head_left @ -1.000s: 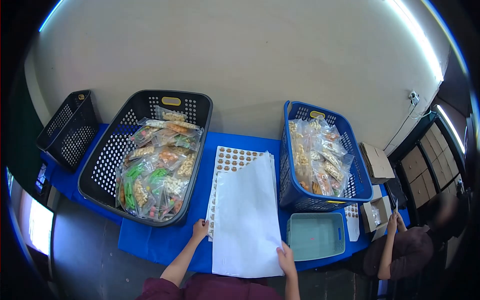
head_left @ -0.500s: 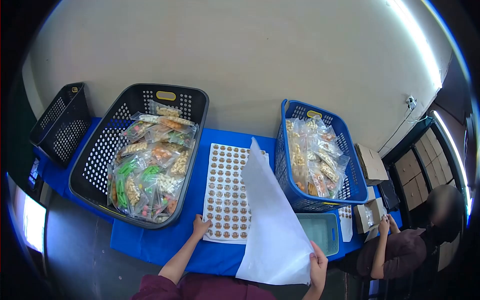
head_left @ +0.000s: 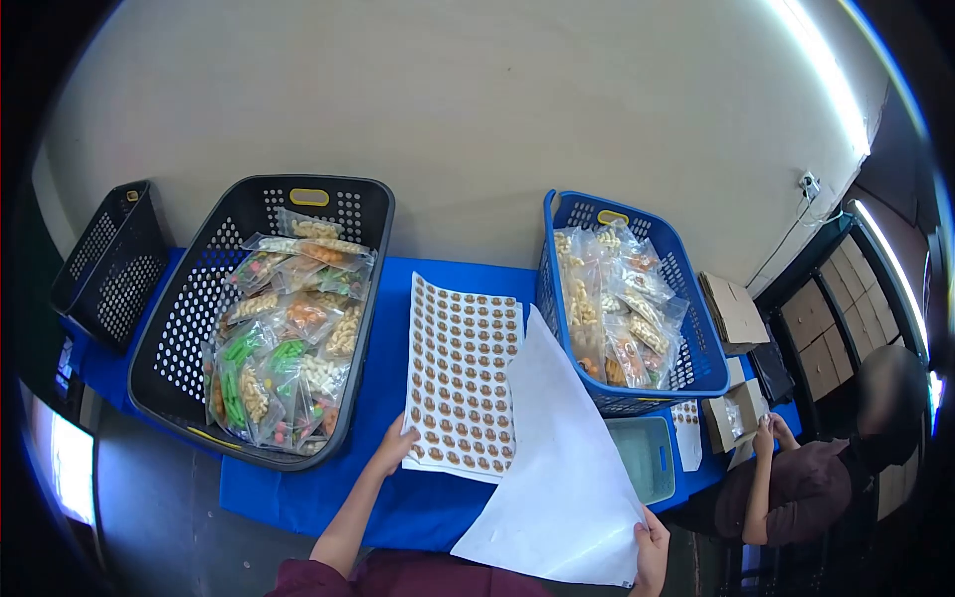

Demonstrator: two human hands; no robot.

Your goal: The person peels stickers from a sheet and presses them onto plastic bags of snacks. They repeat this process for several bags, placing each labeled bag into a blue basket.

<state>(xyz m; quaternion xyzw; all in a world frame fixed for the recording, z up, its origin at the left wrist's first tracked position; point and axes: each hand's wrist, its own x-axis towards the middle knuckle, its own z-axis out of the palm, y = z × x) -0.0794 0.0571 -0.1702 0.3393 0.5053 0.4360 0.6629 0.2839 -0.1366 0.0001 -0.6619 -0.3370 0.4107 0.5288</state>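
A stack of sticker sheets printed with rows of small round brown labels lies on the blue table cover. My left hand grips its lower left corner, fingers closed on the edge. A large sheet, its blank white side showing, hangs over the stack's right part and past the table's front edge. Its lower right corner is pinched in my right hand. Left of the stack stands a black basket of snack packets; a blue basket with similar packets stands to the right.
An empty black basket stands far left. A pale green tray sits below the blue basket. At the right, a co-worker handles something over an open carton. Another cardboard box is behind.
The white sheet has shifted lower and to the right with my right hand. The stack's lower left corner now appears lifted slightly by my left hand. The view has shifted a little.
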